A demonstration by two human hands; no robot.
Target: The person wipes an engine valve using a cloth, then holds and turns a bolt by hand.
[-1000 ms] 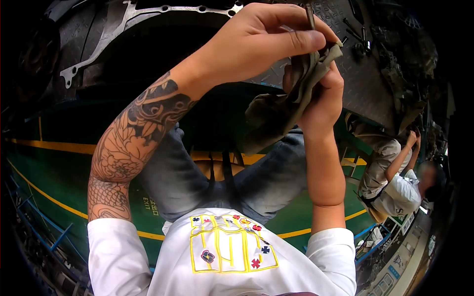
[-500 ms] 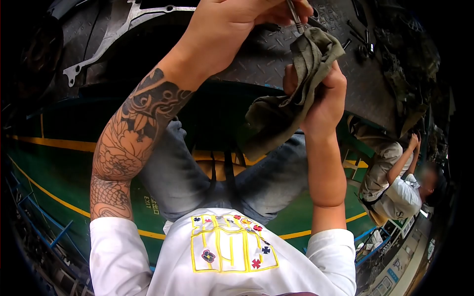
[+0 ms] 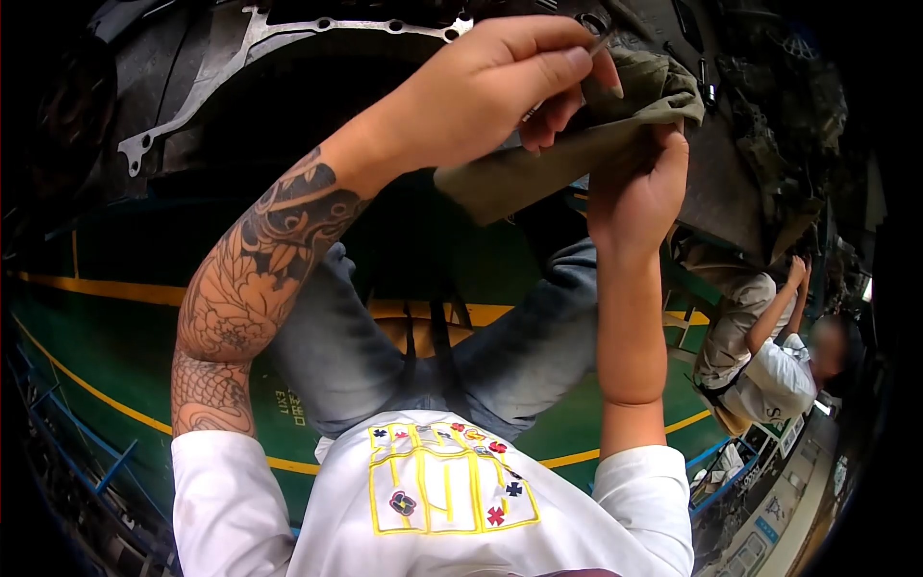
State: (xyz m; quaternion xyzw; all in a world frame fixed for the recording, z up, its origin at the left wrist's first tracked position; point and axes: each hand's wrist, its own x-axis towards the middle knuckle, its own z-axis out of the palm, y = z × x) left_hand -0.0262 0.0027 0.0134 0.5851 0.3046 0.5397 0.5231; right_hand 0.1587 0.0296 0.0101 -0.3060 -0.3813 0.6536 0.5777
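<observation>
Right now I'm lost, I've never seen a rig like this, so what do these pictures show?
There's no robot: one camera on a person's head looks forward and down at their bare hands. The left hand, on a tattooed arm, grips a thin metal rod. The right hand holds a crumpled olive-green cloth. Beyond are a dark metal surface and a curved silver metal frame with holes. Off to the right, another person in a white shirt works nearby.
</observation>
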